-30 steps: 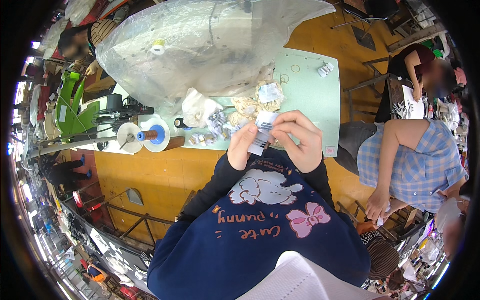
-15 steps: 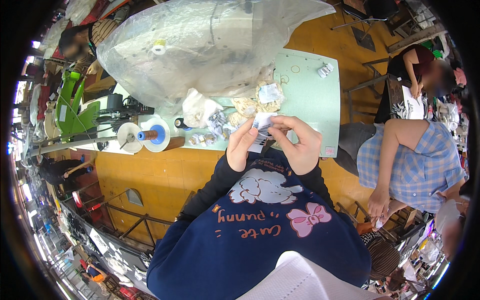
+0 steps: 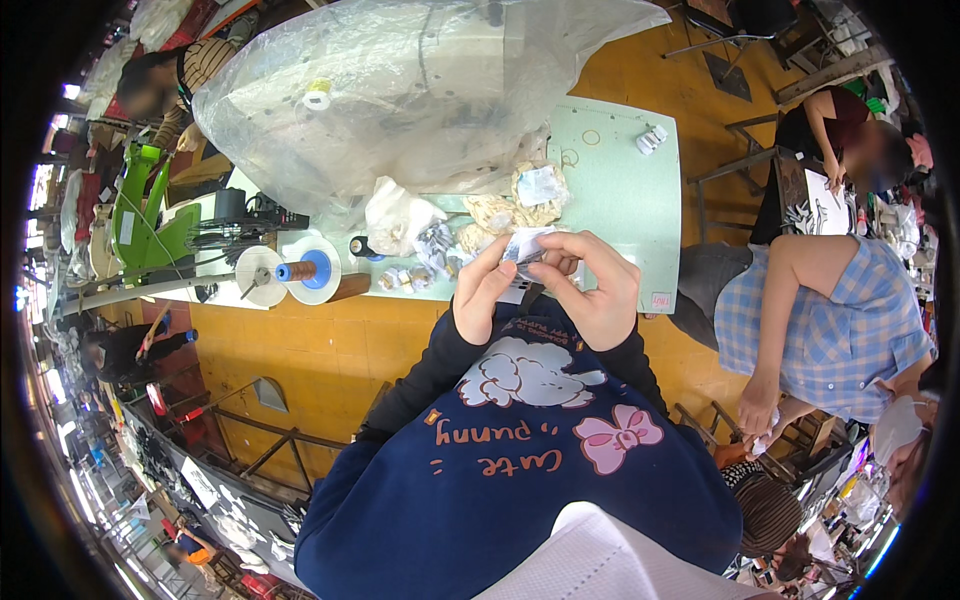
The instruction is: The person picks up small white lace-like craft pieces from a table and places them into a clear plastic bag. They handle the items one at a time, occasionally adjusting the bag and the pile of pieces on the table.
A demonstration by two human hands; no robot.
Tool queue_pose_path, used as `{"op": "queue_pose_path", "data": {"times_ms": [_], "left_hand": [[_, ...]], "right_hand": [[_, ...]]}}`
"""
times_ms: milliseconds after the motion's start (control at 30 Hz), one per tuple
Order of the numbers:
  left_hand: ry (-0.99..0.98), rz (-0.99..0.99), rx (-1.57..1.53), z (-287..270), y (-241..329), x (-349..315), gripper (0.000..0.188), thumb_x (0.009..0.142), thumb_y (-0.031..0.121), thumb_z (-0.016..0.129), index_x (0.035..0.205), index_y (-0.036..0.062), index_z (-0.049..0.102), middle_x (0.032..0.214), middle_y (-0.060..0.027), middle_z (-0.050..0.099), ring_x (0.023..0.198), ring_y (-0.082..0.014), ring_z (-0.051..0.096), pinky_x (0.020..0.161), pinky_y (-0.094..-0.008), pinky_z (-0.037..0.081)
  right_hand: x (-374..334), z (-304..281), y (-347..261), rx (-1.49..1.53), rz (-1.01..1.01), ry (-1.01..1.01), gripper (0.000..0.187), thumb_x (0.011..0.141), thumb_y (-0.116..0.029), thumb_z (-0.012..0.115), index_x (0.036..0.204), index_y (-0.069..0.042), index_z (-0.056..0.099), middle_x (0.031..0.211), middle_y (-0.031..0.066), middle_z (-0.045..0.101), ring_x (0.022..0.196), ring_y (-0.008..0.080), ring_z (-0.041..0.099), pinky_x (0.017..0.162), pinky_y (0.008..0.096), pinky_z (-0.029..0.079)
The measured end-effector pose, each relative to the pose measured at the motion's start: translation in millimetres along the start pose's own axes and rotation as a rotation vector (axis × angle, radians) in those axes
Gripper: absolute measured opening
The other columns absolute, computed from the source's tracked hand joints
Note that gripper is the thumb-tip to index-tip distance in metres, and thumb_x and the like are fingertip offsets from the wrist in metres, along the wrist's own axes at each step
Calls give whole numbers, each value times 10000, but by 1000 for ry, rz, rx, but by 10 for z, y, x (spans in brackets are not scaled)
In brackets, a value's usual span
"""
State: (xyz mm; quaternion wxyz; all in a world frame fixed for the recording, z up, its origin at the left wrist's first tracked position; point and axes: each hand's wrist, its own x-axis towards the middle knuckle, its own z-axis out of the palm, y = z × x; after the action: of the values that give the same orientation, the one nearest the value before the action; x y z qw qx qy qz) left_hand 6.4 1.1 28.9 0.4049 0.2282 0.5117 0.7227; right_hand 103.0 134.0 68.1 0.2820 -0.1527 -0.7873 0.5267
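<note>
Close in front of my chest, both hands hold white printed labels (image 3: pixel 525 246), which are bent and bunched between the fingers. My left hand (image 3: pixel 480 292) pinches them at the left edge with thumb and fingers. From the other side my right hand (image 3: pixel 603 284) grips them, its thumb and fingertips pressed together. Whether it is one folded strip or a small stack, I cannot tell. Just beyond the hands lie cream bundles in clear bags (image 3: pixel 541 192), a white plastic bag (image 3: pixel 398 215) and several small bagged pieces (image 3: pixel 405 278) on the pale green table (image 3: pixel 625 215).
A large clear plastic sheet (image 3: pixel 400 120) covers the table's far side, with a yellow spool (image 3: pixel 317 95) on it. At left stand a brown thread spool (image 3: pixel 298 271) and a black one (image 3: pixel 361 246). A person in a plaid shirt (image 3: pixel 820 325) is close on the right.
The labels, hanging down flat and long between my hands before, are now bent up and bunched higher between the fingers. My right fingers have shifted slightly.
</note>
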Motion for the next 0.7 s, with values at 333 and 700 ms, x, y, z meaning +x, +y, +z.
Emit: {"op": "queue_pose_path", "data": {"times_ms": [333, 700], "left_hand": [[-41, 17, 268, -26, 77, -35, 397, 904, 109, 443, 1248, -67, 536, 1030, -123, 644, 934, -172, 587, 851, -289, 457], [-50, -40, -298, -20, -60, -30, 482, 994, 211, 456, 1391, -58, 407, 1254, -114, 567, 1126, -173, 542, 954, -289, 410]], "right_hand": [[-37, -7, 44, -47, 42, -40, 290, 733, -24, 783, 989, -50, 649, 710, 36, 588, 592, 139, 525, 538, 269, 421], [-51, -10, 33, -187, -104, -78, 184, 655, 17, 763, 786, -52, 653, 794, 49, 577, 720, 201, 562, 627, 300, 457]]}}
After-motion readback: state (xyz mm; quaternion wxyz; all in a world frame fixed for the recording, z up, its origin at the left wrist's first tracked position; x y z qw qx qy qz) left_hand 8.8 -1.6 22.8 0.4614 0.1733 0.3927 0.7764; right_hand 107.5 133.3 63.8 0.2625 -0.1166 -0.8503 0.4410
